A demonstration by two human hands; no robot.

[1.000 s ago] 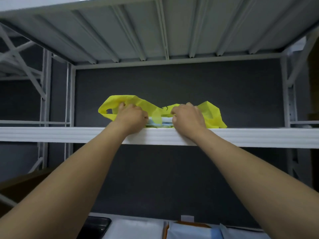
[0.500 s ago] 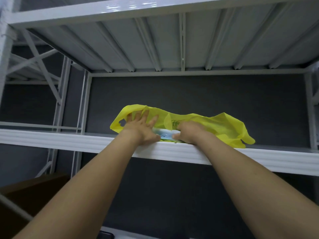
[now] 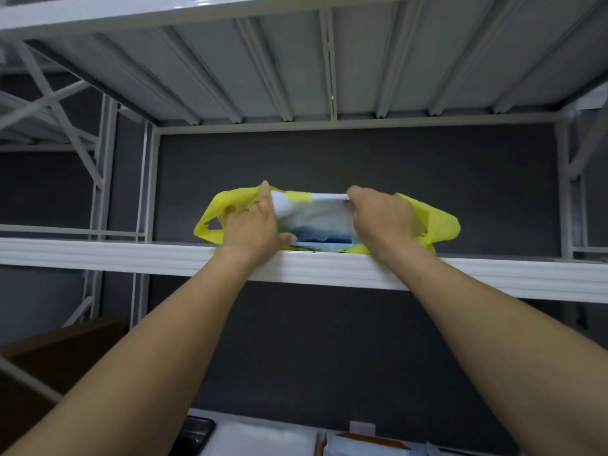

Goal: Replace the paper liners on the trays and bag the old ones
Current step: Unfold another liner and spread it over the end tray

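A yellow plastic bag (image 3: 437,222) lies on the white metal shelf (image 3: 131,255) at about head height. Both my hands hold its mouth apart. My left hand (image 3: 253,225) grips the bag's left rim and my right hand (image 3: 381,218) grips the right rim. Between them the open mouth shows white and blue paper liners (image 3: 319,225) inside the bag. One bag handle (image 3: 210,225) sticks out to the left.
Another ribbed shelf (image 3: 329,60) hangs overhead, and a dark grey wall panel closes the back. White rack posts (image 3: 144,179) stand at the left. Below, at the bottom edge, lie a black tray (image 3: 194,432) and blue and white papers (image 3: 362,445).
Both hands have lifted the bag's rim and pulled it apart, so the mouth now gapes and the liners inside show. The camera has tilted slightly.
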